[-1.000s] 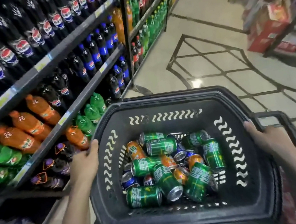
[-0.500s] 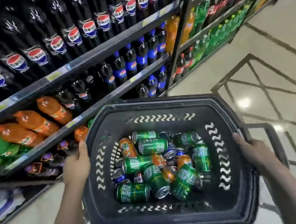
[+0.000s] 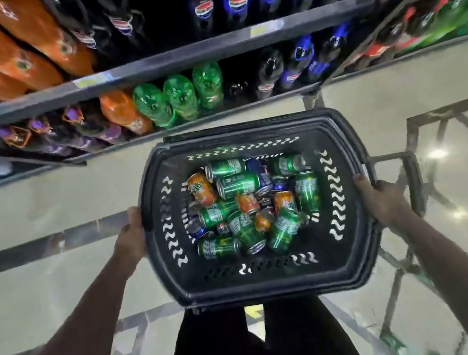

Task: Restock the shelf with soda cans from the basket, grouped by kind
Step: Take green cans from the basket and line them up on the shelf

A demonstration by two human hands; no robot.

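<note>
A black plastic basket (image 3: 360, 261) hangs over the floor in front of me, square to the shelving. My left hand (image 3: 132, 235) grips its left rim and my right hand (image 3: 382, 200) grips its right rim. Inside lie several loose soda cans on their sides: green cans (image 3: 238, 184), orange cans (image 3: 201, 188) and blue cans (image 3: 259, 170), all mixed together. The shelf unit (image 3: 179, 61) stands just beyond the basket, its rows filled with bottles. The view is blurred.
The bottom shelf holds green bottles (image 3: 179, 97), an orange bottle (image 3: 122, 112), purple-capped dark bottles (image 3: 47, 135) and cola bottles (image 3: 287, 75). Large orange bottles (image 3: 25, 47) sit above at left. A folded basket handle (image 3: 409, 181) juts right. My dark trousers (image 3: 251, 345) are below, on a tiled floor (image 3: 34, 213).
The view has swung left and tipped down, so the shelving now faces me. The basket, still in both hands, sits lower and farther from my body.
</note>
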